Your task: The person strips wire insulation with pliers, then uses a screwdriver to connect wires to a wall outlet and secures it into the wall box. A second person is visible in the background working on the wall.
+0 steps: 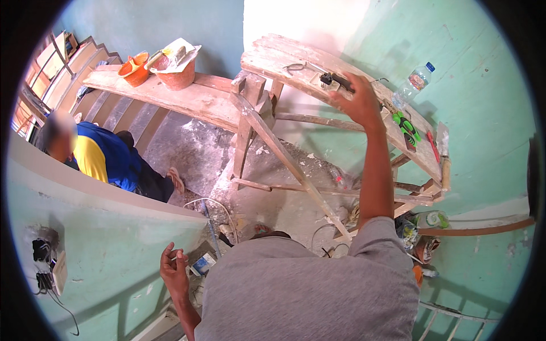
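Note:
My right hand (359, 105) is stretched out over the far wooden plank (270, 54). Its thumb and fingers lie around the black handle of a tool (342, 82), which has a thin metal part toward the left; its kind is unclear. On the same plank, to the right of this hand, are a clear plastic bottle (413, 85) with a blue cap, a green-and-black hand tool (406, 128), a red slim tool (433, 146) and a scraper-like blade (443, 139). Down at the lower left, my left hand (174, 268) hangs with loosely bent fingers, nothing visible in it.
A lower plank (213, 105) carries an orange bucket (134, 70) and a plaster-smeared bucket (175, 74). Slanted wooden braces (284, 156) support the planks. Behind a low wall (114, 213), another person (108, 153) sits by stairs. Wires stick out of a wall box (42, 256).

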Demonstrator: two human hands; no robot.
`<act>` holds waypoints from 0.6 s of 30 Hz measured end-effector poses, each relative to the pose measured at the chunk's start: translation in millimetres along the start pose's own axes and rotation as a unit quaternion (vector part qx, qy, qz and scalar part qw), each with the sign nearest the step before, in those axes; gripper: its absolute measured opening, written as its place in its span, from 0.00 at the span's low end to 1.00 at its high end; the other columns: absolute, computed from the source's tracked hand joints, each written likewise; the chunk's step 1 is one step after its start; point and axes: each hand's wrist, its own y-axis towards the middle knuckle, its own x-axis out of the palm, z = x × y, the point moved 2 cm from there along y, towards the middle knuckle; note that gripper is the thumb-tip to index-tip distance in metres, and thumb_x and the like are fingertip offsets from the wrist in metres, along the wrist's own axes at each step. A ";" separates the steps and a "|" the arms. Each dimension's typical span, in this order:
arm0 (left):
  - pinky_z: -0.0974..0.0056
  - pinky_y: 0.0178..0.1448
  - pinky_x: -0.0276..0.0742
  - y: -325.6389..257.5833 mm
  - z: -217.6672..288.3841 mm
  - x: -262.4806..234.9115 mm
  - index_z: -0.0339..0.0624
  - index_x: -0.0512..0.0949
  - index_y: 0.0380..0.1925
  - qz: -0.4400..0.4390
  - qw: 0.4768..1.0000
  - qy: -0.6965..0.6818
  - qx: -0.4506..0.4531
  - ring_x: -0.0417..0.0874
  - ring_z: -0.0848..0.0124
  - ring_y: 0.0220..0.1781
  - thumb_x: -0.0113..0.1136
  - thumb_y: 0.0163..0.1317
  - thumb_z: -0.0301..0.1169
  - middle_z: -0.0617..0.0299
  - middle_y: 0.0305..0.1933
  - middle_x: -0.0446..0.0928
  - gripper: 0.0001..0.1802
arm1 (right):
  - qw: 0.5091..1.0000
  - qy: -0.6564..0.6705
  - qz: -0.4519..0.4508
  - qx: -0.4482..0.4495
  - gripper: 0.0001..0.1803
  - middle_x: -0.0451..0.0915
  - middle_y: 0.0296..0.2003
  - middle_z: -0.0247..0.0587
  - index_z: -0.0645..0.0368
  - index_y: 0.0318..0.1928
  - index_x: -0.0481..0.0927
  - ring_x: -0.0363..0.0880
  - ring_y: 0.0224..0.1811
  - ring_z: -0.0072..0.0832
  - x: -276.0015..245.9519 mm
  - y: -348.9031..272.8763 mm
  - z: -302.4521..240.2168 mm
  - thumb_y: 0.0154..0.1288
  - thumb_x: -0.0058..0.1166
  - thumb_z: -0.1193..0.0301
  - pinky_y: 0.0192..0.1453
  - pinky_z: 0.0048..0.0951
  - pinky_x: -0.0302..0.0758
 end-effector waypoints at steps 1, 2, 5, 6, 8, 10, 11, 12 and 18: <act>0.69 0.44 0.81 1.2 3.0 2.4 0.36 0.75 0.69 -0.002 1.000 -0.001 0.004 0.84 0.77 0.40 0.66 0.76 0.38 0.60 0.48 0.83 0.27 | 0.999 -0.045 -0.013 -0.003 0.43 0.79 0.61 0.52 0.56 0.70 0.77 0.76 0.67 0.50 5.8 5.9 -8.3 0.59 0.74 0.49 0.73 0.48 0.73; 0.69 0.44 0.81 1.5 6.1 4.5 0.36 0.75 0.69 0.000 1.000 -0.003 0.006 0.84 0.77 0.40 0.66 0.76 0.37 0.60 0.49 0.83 0.27 | 0.996 -0.088 -0.028 -0.009 0.44 0.78 0.62 0.51 0.55 0.71 0.76 0.76 0.68 0.49 13.7 13.3 -15.5 0.58 0.74 0.48 0.73 0.48 0.73; 0.69 0.45 0.82 2.2 9.2 7.0 0.36 0.75 0.69 0.004 1.000 0.003 0.013 0.85 0.76 0.41 0.65 0.76 0.37 0.60 0.50 0.83 0.27 | 0.986 -0.143 -0.088 -0.003 0.47 0.77 0.64 0.49 0.51 0.73 0.75 0.76 0.68 0.49 23.0 28.4 -18.5 0.56 0.75 0.46 0.74 0.47 0.73; 0.69 0.46 0.82 1.5 8.9 6.8 0.36 0.75 0.69 0.006 1.000 0.007 0.014 0.85 0.76 0.42 0.65 0.77 0.37 0.60 0.50 0.83 0.27 | 0.983 -0.149 -0.111 0.002 0.48 0.76 0.64 0.48 0.50 0.74 0.74 0.76 0.68 0.48 24.9 32.4 -18.6 0.55 0.75 0.46 0.74 0.47 0.73; 0.69 0.47 0.83 -3.3 7.3 6.7 0.37 0.75 0.70 0.020 1.000 0.005 -0.002 0.86 0.75 0.43 0.64 0.77 0.37 0.60 0.50 0.83 0.26 | 0.983 -0.115 -0.140 0.037 0.47 0.77 0.64 0.47 0.49 0.73 0.75 0.76 0.68 0.47 26.3 36.3 -16.0 0.55 0.76 0.47 0.74 0.47 0.72; 0.68 0.48 0.83 -8.2 2.7 5.8 0.37 0.75 0.70 0.028 0.999 0.006 -0.015 0.87 0.74 0.45 0.64 0.77 0.37 0.59 0.50 0.83 0.26 | 0.983 -0.085 -0.153 0.057 0.45 0.77 0.63 0.47 0.50 0.72 0.76 0.76 0.68 0.47 26.9 37.9 -15.0 0.55 0.77 0.50 0.74 0.47 0.73; 0.68 0.48 0.83 -10.2 -0.5 3.7 0.37 0.75 0.70 0.028 0.999 0.010 -0.018 0.87 0.74 0.45 0.64 0.77 0.37 0.59 0.51 0.83 0.26 | 0.984 -0.070 -0.151 0.062 0.44 0.78 0.62 0.47 0.50 0.70 0.76 0.76 0.68 0.47 26.1 37.1 -14.7 0.54 0.78 0.52 0.73 0.47 0.73; 0.68 0.49 0.83 -11.6 -2.8 1.9 0.37 0.75 0.70 0.028 0.999 0.013 -0.020 0.87 0.73 0.46 0.64 0.77 0.37 0.59 0.51 0.83 0.26 | 0.985 -0.055 -0.148 0.067 0.43 0.78 0.62 0.47 0.51 0.69 0.77 0.77 0.68 0.47 25.9 37.2 -14.5 0.54 0.78 0.54 0.73 0.47 0.74; 0.66 0.49 0.84 -10.5 1.3 -2.1 0.37 0.75 0.70 0.035 0.999 0.031 -0.025 0.88 0.71 0.47 0.63 0.78 0.37 0.57 0.51 0.83 0.26 | 0.998 -0.009 -0.063 0.024 0.38 0.78 0.60 0.49 0.56 0.63 0.78 0.79 0.64 0.49 26.2 33.7 -19.2 0.50 0.79 0.67 0.68 0.47 0.77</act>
